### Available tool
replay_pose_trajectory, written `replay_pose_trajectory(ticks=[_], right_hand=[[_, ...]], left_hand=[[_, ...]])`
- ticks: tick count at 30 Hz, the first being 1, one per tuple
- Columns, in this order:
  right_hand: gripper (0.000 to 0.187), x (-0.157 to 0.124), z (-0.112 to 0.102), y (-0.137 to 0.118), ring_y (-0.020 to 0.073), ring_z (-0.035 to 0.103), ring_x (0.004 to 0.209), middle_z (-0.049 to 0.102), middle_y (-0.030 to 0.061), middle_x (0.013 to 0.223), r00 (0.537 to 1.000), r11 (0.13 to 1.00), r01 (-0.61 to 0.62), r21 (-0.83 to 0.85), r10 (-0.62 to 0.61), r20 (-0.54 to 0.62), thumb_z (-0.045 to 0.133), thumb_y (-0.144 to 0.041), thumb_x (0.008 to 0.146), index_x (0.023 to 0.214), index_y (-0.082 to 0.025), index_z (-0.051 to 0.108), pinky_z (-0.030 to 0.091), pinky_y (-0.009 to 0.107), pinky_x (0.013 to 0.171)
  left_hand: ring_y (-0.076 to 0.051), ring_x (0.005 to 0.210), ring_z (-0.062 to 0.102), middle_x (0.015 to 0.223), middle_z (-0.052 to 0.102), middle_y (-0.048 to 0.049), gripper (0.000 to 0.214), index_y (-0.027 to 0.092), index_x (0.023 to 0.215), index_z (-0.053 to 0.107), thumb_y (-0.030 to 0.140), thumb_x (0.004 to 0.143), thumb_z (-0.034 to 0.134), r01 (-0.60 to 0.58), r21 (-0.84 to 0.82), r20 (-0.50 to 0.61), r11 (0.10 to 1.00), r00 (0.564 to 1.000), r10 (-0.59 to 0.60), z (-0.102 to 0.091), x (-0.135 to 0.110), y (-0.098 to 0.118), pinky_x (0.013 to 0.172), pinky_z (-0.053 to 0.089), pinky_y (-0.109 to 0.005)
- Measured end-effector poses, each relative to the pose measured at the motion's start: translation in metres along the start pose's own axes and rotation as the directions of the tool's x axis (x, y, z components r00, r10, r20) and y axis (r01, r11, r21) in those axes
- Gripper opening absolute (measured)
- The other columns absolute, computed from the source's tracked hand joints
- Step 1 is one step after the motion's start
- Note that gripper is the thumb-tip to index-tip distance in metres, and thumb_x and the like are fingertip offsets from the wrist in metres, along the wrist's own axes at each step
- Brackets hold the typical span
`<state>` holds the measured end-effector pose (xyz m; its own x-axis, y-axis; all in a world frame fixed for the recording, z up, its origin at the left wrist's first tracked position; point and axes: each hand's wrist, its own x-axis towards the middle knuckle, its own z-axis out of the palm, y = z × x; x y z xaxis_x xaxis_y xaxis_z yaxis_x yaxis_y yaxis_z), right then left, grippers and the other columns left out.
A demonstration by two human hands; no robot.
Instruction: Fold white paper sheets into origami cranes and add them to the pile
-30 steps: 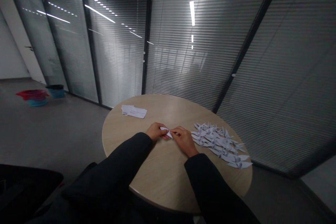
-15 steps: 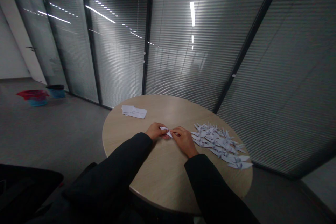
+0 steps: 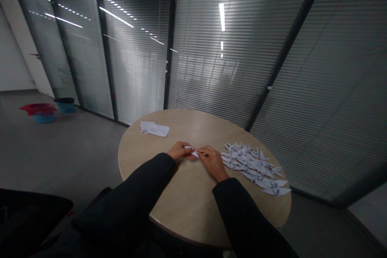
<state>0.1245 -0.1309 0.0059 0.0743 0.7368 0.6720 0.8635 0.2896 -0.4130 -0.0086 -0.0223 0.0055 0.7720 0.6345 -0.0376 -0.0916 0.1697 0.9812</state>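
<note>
Between my hands, above the middle of the round table, is a small folded white paper. My left hand grips its left side, fingers closed around it. My right hand pinches the paper's right end between thumb and fingertips. Much of the paper is hidden by my fingers, so its exact shape cannot be made out. To the right of my right hand lies a pile of folded paper cranes, several of them overlapping.
A small stack of white paper sheets lies at the table's far left. Behind the table stands a glass partition with blinds. On the floor at left are a bin with a red liner and a blue bin with a black liner.
Both hands keep their hold on the folded paper in nearly the same place. Only a very slight shift of the whole view shows.
</note>
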Motion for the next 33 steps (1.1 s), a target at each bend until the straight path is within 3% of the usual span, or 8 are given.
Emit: replay_pose_trajectory(ticks=[6, 18, 33], right_hand=[[0.017, 0.0001, -0.0002, -0.0018, 0.0170, 0.063, 0.075, 0.067, 0.0056, 0.080, 1.000, 1.000, 0.011, -0.008, -0.011, 0.005, 0.053, -0.017, 0.082, 0.082, -0.019, 0.070, 0.049, 0.028, 0.071], [0.019, 0.0009, -0.0005, -0.0035, 0.0173, 0.062, 0.078, 0.066, 0.0063, 0.083, 1.000, 1.000, 0.009, 0.009, -0.009, -0.004, 0.051, -0.018, 0.084, 0.088, -0.019, 0.069, 0.048, 0.029, 0.072], [0.022, 0.0016, 0.0067, 0.0021, 0.0185, 0.061, 0.082, 0.066, 0.0073, 0.091, 0.978, 0.950, -0.186, 0.253, 0.203, -0.042, 0.056, -0.035, 0.081, 0.091, -0.017, 0.064, 0.047, 0.031, 0.077]], left_hand=[[-0.015, 0.058, 0.065, 0.063, 0.068, -0.0079, 0.045, 0.005, 0.067, 0.064, 0.043, 0.049, 0.081, -0.015, -0.006, 0.011, 1.000, 1.000, 0.015, -0.0004, 0.0007, 0.0003, 0.065, 0.053, -0.026], [-0.015, 0.059, 0.065, 0.067, 0.068, -0.0087, 0.034, 0.005, 0.070, 0.063, 0.031, 0.057, 0.080, -0.025, -0.033, -0.021, 0.999, 0.999, 0.025, -0.0026, 0.0019, -0.0003, 0.069, 0.053, -0.029], [-0.018, 0.066, 0.067, 0.070, 0.068, -0.0076, 0.052, 0.006, 0.076, 0.065, 0.045, 0.045, 0.082, -0.127, -0.010, 0.025, 0.992, 0.992, 0.127, -0.0046, 0.0021, -0.0021, 0.073, 0.052, -0.031]])
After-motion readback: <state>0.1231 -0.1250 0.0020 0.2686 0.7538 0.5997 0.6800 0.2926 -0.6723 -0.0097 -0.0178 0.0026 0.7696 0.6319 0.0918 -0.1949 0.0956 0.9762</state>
